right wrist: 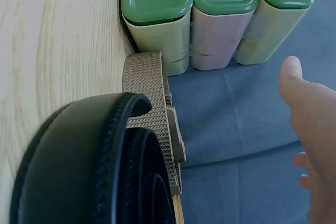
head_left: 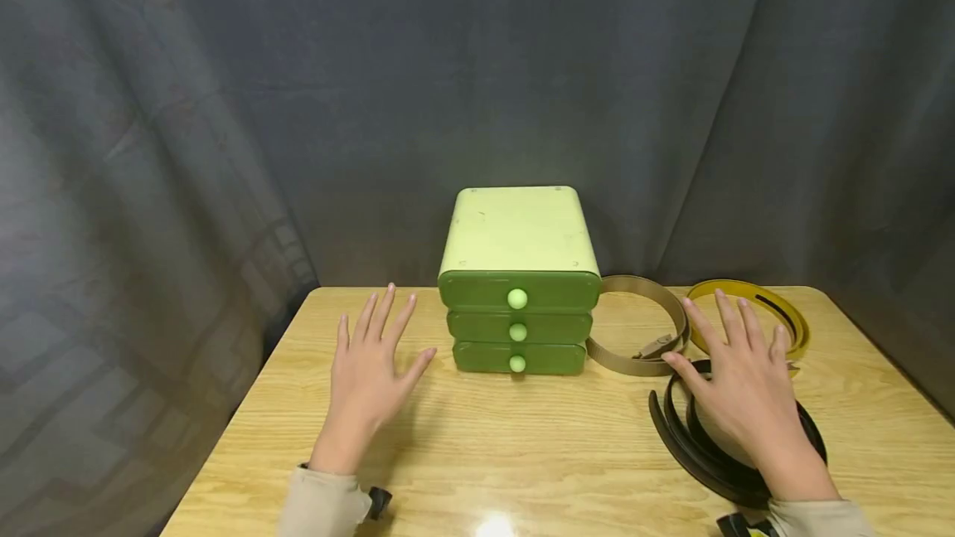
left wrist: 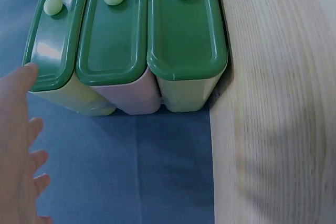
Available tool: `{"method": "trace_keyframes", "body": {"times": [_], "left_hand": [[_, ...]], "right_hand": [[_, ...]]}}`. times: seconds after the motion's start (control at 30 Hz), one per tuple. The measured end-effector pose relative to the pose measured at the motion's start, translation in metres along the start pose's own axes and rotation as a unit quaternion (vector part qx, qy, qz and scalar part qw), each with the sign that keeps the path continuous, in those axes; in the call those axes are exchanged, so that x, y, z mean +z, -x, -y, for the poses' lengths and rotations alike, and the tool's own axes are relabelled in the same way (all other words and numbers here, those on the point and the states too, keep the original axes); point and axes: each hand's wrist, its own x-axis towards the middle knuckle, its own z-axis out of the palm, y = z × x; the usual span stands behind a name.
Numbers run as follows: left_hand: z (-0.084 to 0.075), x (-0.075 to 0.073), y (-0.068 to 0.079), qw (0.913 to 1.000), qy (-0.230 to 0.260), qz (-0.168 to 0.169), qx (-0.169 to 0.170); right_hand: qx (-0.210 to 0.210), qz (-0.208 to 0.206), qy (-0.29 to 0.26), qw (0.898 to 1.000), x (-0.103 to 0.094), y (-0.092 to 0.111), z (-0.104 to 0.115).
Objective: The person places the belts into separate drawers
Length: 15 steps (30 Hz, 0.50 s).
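A small drawer box (head_left: 520, 230) with a pale green top and three green drawers with round knobs stands at the back of the table, its drawers closed. To its left, my left hand (head_left: 369, 375) hovers with fingers spread, holding nothing. My right hand (head_left: 746, 384) is likewise spread in the air, above a coiled black belt (head_left: 694, 454) that it partly hides. Behind that hand lie a tan woven belt (head_left: 630, 365) with a buckle, close beside the drawer box, and a yellow belt (head_left: 800, 326). In the right wrist view, the black belt (right wrist: 68, 156) looms large at the front.
The wooden table (head_left: 552, 446) has rounded back corners. A dark grey curtain (head_left: 477, 89) hangs behind it and along the left side. Dark wrist straps (head_left: 379, 504) show at both sleeves.
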Motion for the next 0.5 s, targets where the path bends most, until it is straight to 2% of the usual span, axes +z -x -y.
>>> {"method": "trace_keyframes", "body": {"times": [0.27,0.5], "left_hand": [[0.004,-0.005,-0.014,0.9982,0.044,-0.007,0.038],[0.008,-0.011,-0.034,0.9932,0.083,-0.024,0.078]], "right_hand": [[-0.004,-0.004,-0.006,1.000,0.001,0.000,0.001],[-0.007,-0.003,0.001,1.000,0.000,0.000,0.003]]}}
